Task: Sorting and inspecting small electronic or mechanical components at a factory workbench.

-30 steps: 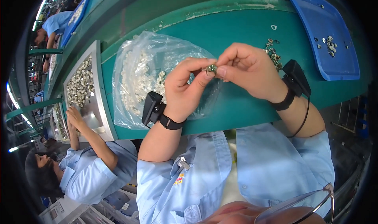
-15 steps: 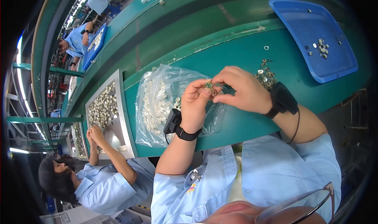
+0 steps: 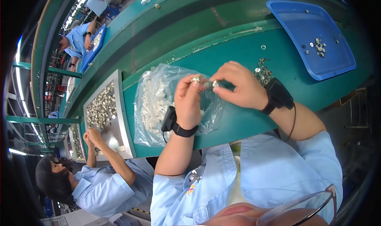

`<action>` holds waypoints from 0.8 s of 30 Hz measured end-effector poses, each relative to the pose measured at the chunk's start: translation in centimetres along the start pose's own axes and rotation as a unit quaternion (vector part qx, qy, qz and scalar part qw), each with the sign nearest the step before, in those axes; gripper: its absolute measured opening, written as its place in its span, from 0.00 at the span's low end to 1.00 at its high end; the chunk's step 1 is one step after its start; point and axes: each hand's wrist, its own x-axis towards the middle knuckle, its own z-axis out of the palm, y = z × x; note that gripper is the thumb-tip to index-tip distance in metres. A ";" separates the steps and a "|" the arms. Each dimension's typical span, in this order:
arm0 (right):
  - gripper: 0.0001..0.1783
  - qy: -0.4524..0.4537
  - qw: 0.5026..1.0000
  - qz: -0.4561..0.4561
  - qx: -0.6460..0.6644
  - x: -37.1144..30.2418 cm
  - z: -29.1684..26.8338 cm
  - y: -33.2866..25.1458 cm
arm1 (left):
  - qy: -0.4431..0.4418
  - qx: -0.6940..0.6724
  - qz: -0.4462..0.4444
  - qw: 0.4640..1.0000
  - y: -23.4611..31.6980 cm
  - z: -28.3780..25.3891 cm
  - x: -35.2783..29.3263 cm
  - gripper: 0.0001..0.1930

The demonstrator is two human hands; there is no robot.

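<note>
Over the green bench, my left hand [image 3: 188, 101] pinches a small metal part with a greenish tint [image 3: 195, 79] between thumb and fingertips. Facing it, my right hand [image 3: 243, 86] grips a small whitish part [image 3: 215, 83] between thumb and forefinger. Between the two sets of fingertips a bit of metal shows, too small to make out. Beneath and left of my left hand lies a clear plastic bag [image 3: 158, 95] full of small white parts. A loose pile of small metal parts [image 3: 262, 72] lies beyond my right wrist.
A blue tray [image 3: 291, 31] with several small parts stands at the far right, a thin ring [image 3: 263, 47] left of it. On the left, a metal-rimmed tray [image 3: 124, 119] of parts lies before a co-worker [image 3: 107, 186]. Another person handles a blue tray [image 3: 92, 53] farther off.
My fingertips have drawn apart: the left hand has moved left with its part, and a whitish piece now shows in the right hand's pinch. The view has shifted slightly.
</note>
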 end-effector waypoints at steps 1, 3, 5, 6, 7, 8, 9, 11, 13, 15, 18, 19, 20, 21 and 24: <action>0.13 0.002 0.998 0.041 0.037 0.0 0.0 0.0 | 0.012 -0.001 0.017 1.000 0.1 -0.3 0.2 0.09; 0.12 0.008 0.986 0.124 0.109 0.0 0.0 0.2 | 0.032 -0.004 0.030 0.999 0.2 -0.4 0.0 0.09; 0.12 0.005 0.984 0.129 0.121 -0.1 -0.1 0.3 | 0.031 0.056 0.018 0.998 0.3 -0.3 -0.2 0.09; 0.12 0.011 0.983 0.128 0.131 0.1 -0.2 0.4 | 0.029 0.087 0.013 0.996 0.4 -0.2 -0.3 0.09; 0.12 0.017 0.982 0.127 0.141 0.1 -0.3 0.4 | 0.035 0.084 0.011 0.996 0.5 -0.1 -0.3 0.09; 0.12 0.010 0.981 0.130 0.143 0.2 -0.5 0.4 | 0.013 0.139 0.003 0.990 0.6 0.1 -0.3 0.09; 0.12 -0.011 0.989 0.096 0.113 0.3 -0.7 0.4 | -0.010 0.194 -0.005 0.981 0.7 0.2 -0.4 0.08; 0.13 -0.052 0.997 0.027 0.053 0.3 -1.1 0.5 | -0.029 0.244 -0.018 0.969 0.6 0.3 -0.4 0.08; 0.13 -0.057 0.997 0.033 0.049 0.2 -0.9 0.5 | -0.043 0.282 0.033 0.958 0.5 0.3 -0.4 0.07; 0.13 -0.057 0.997 0.037 0.040 0.1 -0.7 0.3 | -0.047 0.298 0.055 0.952 0.3 0.4 -0.5 0.06; 0.13 -0.047 0.997 0.047 0.049 -0.1 -0.4 -0.1 | -0.038 0.245 0.081 0.965 0.2 0.4 -0.6 0.07; 0.13 -0.041 0.996 0.051 0.054 0.0 -0.4 -0.2 | -0.036 0.244 0.078 0.966 0.2 0.5 -0.6 0.07; 0.13 -0.043 0.996 0.053 0.055 0.0 -0.5 -0.1 | -0.036 0.221 0.065 0.972 0.3 0.8 -0.6 0.07; 0.12 -0.039 0.994 0.070 0.081 0.0 -0.5 -0.1 | -0.034 0.199 0.053 0.978 0.4 1.1 -0.7 0.07; 0.12 -0.033 0.985 0.104 0.132 0.1 -0.8 -0.1 | -0.038 0.206 0.048 0.977 0.6 1.1 -0.7 0.07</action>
